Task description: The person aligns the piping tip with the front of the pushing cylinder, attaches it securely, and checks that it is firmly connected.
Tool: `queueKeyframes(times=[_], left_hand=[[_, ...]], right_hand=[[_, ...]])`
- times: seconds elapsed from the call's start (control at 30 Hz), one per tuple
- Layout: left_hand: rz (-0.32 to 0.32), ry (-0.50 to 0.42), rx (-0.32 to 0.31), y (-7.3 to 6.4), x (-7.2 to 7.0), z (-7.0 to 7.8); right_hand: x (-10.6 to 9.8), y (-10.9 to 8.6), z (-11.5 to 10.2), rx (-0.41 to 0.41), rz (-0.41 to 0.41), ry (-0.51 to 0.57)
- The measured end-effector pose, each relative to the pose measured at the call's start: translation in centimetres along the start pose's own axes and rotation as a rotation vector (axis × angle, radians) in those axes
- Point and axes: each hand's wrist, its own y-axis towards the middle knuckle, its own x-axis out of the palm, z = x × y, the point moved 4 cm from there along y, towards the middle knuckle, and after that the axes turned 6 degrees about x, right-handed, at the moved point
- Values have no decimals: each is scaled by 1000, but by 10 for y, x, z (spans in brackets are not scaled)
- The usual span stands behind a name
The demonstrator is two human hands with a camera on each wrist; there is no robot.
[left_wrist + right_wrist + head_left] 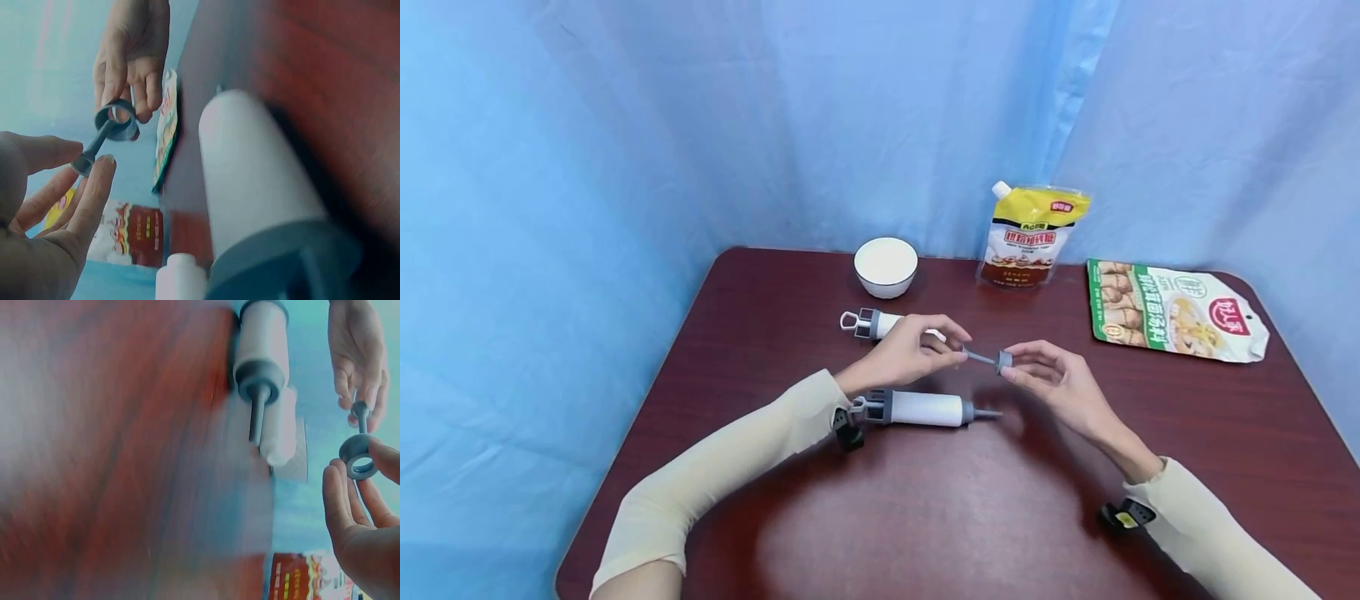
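A small grey nozzle [987,359] hangs above the table between both hands. My left hand [957,357] pinches its narrow tip [85,164]. My right hand [1011,367] holds its wide ring end [116,121] [359,457] in its fingertips. Just below them a white tube [923,408] with grey end caps and its own fitted nozzle [256,412] lies on the table. A second white tube [874,323] with a grey looped end lies behind the left hand, partly hidden by it.
A white bowl [886,265] stands at the back of the dark red table [970,517]. A yellow sauce pouch [1032,237] stands beside it, and a green food packet [1172,312] lies flat at the right. Blue curtains close off the back and sides.
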Motion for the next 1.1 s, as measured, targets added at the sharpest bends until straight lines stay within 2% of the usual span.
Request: queueKeyframes(times=[0.2,0.4,0.83,1.1], left_hand=[[23,-46,5,-17,9,4],[19,-52,5,-29,17,5],[37,-52,46,-37,28,-1],[36,-45,69,-41,32,-3]], right_hand=[[13,-12,-9,-58,-51,9],[24,-17,-12,-93,-94,60],[38,-20,-14,-141,-126,85],[39,-22,-13,-107,-122,71]])
